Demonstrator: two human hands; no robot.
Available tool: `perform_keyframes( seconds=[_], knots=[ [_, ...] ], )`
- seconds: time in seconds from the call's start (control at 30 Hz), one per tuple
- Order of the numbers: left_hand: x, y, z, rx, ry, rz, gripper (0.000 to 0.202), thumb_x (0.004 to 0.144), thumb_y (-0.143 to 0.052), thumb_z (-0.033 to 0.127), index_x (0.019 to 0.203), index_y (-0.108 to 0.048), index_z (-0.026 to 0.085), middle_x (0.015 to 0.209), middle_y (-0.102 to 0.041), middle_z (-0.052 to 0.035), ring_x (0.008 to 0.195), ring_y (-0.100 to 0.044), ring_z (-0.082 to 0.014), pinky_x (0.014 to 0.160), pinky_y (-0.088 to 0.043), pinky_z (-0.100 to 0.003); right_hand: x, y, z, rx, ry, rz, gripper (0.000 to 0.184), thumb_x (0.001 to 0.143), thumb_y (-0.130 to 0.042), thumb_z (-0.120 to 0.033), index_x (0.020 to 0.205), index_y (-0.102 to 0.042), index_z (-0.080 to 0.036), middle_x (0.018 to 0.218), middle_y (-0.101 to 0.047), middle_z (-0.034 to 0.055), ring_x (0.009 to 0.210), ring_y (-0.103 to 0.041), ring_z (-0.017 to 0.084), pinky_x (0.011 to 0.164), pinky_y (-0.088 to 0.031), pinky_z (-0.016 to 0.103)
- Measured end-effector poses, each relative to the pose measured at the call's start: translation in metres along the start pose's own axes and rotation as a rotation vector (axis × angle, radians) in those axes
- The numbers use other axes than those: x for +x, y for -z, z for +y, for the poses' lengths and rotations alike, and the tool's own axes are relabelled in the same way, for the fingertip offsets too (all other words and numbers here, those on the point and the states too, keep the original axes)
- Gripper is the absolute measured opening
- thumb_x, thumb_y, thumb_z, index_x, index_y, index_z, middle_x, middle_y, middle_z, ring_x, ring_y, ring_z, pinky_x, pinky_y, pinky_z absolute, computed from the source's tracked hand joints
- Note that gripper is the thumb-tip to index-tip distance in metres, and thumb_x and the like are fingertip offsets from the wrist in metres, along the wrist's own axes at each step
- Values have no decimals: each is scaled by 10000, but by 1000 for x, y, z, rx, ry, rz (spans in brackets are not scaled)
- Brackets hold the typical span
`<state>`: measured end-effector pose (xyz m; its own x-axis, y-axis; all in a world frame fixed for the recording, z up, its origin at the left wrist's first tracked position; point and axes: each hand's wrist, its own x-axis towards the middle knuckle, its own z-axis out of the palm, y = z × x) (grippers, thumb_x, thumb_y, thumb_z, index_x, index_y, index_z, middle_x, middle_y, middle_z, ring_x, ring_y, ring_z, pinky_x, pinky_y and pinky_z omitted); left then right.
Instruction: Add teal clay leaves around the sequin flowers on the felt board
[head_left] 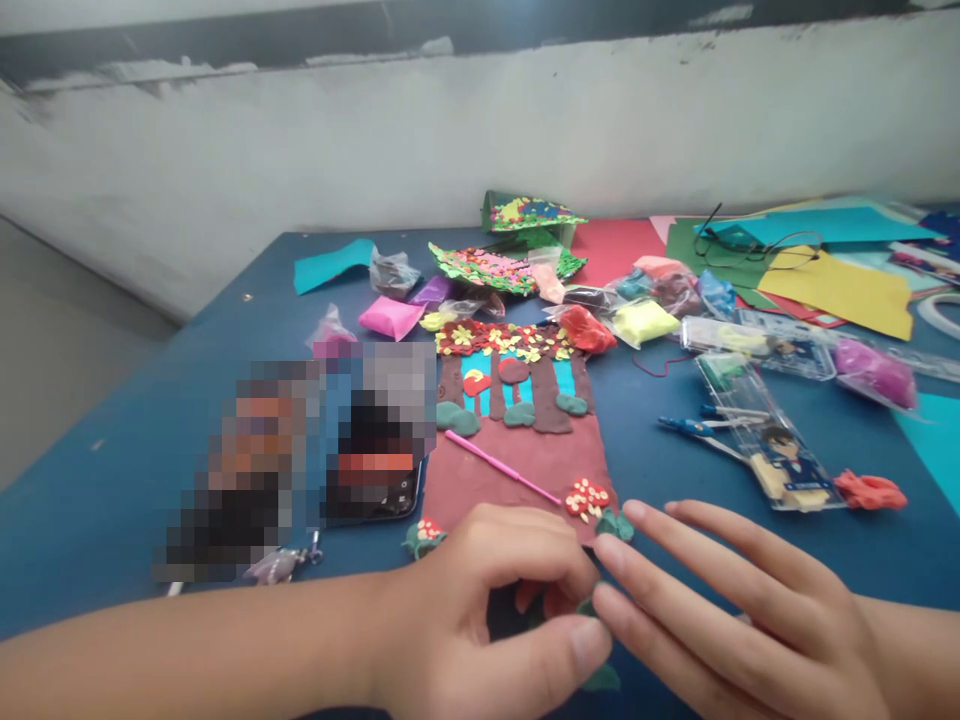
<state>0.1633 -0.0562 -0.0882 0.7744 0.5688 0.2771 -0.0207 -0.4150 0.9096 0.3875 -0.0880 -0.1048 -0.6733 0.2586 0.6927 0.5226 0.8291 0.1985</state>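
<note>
Near the front edge, my left hand [510,610] is curled with thumb and fingers closed on a small bit of dark green clay [586,606], mostly hidden by the fingers. My right hand [757,610] has its fingers stretched out, their tips meeting the left fingertips and the clay. Just beyond lies a clay picture [517,455] with a brown-red ground, brown trunks, blue gaps and red-and-yellow blossoms along its top. A pink modelling stick [502,467] rests across it. Another green clay piece [600,680] shows on the table below my hands.
Clay packets in pink [391,318], yellow [643,322] and purple [874,374] lie around the picture. On the right are a compass [694,428], a clear case [780,450] and orange clay [870,490]. A phone [379,495] lies left; coloured paper [836,290] and glasses [750,245] lie behind.
</note>
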Motion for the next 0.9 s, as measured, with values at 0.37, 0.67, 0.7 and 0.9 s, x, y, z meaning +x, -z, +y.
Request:
perform_keyframes(
  seconds=[0.37,0.67,0.7,0.9],
  knots=[
    [5,2,1,-47,23,-23,222,908,-428,138,752,-586,121,672,-603,-52,635,-528,-127,610,-451,-232,2,1,7,199,-65,-52,233,897,-464,-128,1078,-611,-126,1135,-693,149,1207,-580,278,905,-538,434],
    [5,4,-4,-146,36,16,359,997,-334,343,783,-537,139,683,-555,-29,624,-522,-115,597,-451,-216,4,-2,6,171,-101,-55,298,895,-470,-129,1145,-628,-169,1075,-711,123,1106,-638,251,845,-549,400],
    [6,4,-2,-121,55,24,342,986,-371,355,773,-531,140,676,-552,-27,619,-511,-115,583,-442,-217,6,-2,7,161,-97,-65,299,897,-465,-128,1147,-627,-164,1055,-715,121,1084,-648,248,835,-549,392],
    [6,-1,2,-17,120,117,144,900,-471,161,779,-545,141,632,-539,0,580,-495,-100,543,-426,-190,14,4,15,152,-14,-140,245,887,-471,-98,1095,-596,-133,963,-736,115,964,-699,242,768,-565,366]
  ],
)
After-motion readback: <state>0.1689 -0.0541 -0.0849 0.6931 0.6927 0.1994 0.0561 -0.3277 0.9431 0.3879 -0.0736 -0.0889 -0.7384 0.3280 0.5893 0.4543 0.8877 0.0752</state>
